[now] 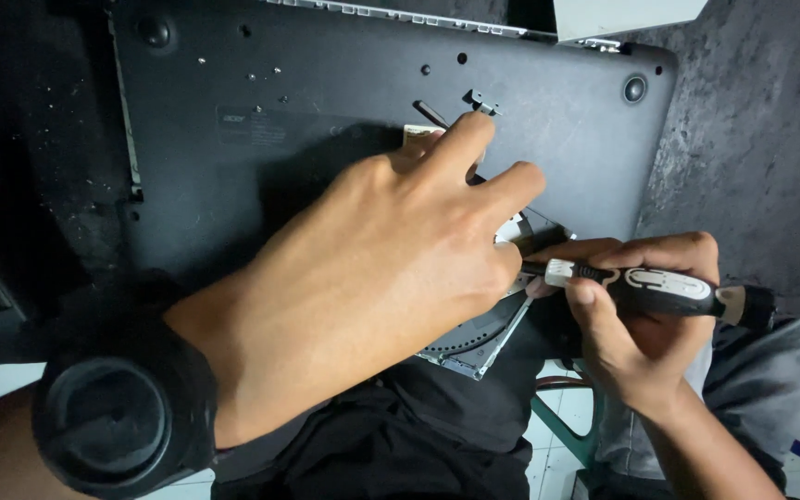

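Observation:
A black laptop (344, 102) lies upside down, its bottom cover facing up. My left hand (391, 268) rests flat on the cover, fingers spread, over a silver drive unit (474, 347) that sticks out of the laptop's near edge. My right hand (636, 324) grips a black and white screwdriver (659, 289), held sideways with its tip pointing left under my left fingers. The tip itself is hidden. A black watch (118, 421) sits on my left wrist.
Several tiny screws (266, 79) lie on the cover at the upper left. The dark mottled work surface (770, 139) extends to the right. A white object (622, 14) sits at the top edge. A green stool (571, 431) and white floor tiles show below.

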